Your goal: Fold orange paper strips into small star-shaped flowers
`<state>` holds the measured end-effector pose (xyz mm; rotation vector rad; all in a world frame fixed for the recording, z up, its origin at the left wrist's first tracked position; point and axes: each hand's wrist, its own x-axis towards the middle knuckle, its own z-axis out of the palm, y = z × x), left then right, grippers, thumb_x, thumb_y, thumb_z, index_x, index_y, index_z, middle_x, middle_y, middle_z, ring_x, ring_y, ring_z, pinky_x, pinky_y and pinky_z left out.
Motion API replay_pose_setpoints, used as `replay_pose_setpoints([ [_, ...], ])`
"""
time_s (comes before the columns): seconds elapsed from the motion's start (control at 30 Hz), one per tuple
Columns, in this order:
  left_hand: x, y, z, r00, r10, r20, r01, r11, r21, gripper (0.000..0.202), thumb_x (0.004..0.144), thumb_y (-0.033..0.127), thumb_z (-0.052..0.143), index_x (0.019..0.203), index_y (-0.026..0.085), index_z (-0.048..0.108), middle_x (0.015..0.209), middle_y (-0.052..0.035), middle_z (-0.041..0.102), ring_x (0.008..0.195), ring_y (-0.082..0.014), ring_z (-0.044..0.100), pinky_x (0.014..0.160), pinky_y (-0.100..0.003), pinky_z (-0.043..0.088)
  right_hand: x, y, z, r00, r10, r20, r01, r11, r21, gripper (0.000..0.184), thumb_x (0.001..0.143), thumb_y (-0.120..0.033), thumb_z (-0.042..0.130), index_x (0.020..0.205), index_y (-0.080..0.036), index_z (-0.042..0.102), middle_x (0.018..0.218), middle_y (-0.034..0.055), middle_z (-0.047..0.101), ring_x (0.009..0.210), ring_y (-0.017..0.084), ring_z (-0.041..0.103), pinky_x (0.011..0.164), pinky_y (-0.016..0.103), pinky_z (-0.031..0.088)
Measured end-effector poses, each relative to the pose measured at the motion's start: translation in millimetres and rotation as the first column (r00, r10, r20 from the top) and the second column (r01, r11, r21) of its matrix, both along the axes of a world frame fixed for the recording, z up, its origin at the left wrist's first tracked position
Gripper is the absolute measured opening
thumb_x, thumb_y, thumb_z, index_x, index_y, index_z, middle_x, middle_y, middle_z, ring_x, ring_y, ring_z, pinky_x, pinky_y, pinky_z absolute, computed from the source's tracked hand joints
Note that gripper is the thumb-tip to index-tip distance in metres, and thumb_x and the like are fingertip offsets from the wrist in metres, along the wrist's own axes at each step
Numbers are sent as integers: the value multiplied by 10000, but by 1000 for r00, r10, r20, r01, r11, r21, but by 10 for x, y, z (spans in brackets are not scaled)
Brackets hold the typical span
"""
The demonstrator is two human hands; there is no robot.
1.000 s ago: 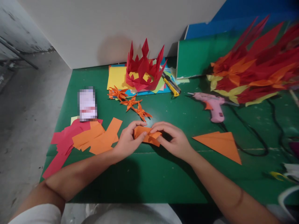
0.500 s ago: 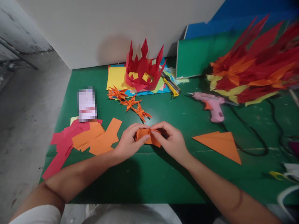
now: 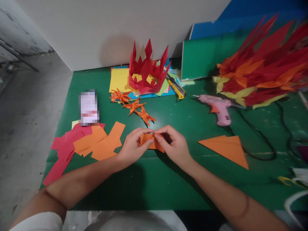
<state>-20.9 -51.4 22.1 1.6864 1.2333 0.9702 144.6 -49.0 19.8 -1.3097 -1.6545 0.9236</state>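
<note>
Between my two hands is a small folded piece of orange paper point(image 3: 156, 146), held just above the green table point(image 3: 168, 186). My left hand point(image 3: 136, 144) pinches its left part between thumb and fingers. On the other side, my right hand point(image 3: 174, 142) grips the upper right edge, thumb and fingertips meeting near its middle. The fingers partly cover the folds. Just beyond the hands lie folded orange paper flowers point(image 3: 145, 116). To the right rests a folded orange paper triangle point(image 3: 227, 149).
Orange paper strips point(image 3: 103, 146) and red paper strips point(image 3: 66, 142) lie left, near a blurred-out phone point(image 3: 89, 107). A red paper crown point(image 3: 145, 80) stands at the back on coloured sheets point(image 3: 117, 80), beside a yellow cutter point(image 3: 178, 89). Right are a pink glue gun point(image 3: 221, 107) and a flame-like paper piece point(image 3: 267, 70).
Both hands keep their grip on the orange paper, with only a very slight shift of the fingers. The other things stay in place; the view moves a little.
</note>
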Motion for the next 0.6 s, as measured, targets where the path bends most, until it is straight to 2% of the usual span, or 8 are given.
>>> replay_pose_setpoints([
  [0.23, 1, 1, 0, 1000, -3, -13, 3, 1000, 0, 196, 809, 177, 607, 1000, 205, 645, 966, -49, 694, 942, -168, 632, 857, -319, 505, -10, -4, -5, 1000, 16, 23, -16, 999, 38, 49, 851, -243, 559, 820, -211, 579, 735, -3, 626, 648, 128, 588, 589, 250, 464],
  [0.43, -1, -4, -8, 1000, -11, -4, 11, 1000, -10, 205, 806, 155, 599, 995, 223, 642, 970, -40, 694, 946, -171, 630, 866, -335, 503, -24, -22, -16, 999, 33, -5, -32, 996, 79, 37, 867, -223, 539, 833, -217, 552, 849, 26, 648, 790, 154, 631, 689, 285, 502],
  [0.6, 2, 2, -11, 1000, -10, -10, 10, 1000, -20, 223, 810, 157, 596, 1013, 236, 647, 970, -38, 694, 953, -176, 630, 868, -342, 503, -24, -28, -24, 999, 26, 22, -28, 997, 65, 39, 870, -231, 541, 841, -216, 562, 787, 10, 637, 717, 142, 615, 651, 274, 489],
])
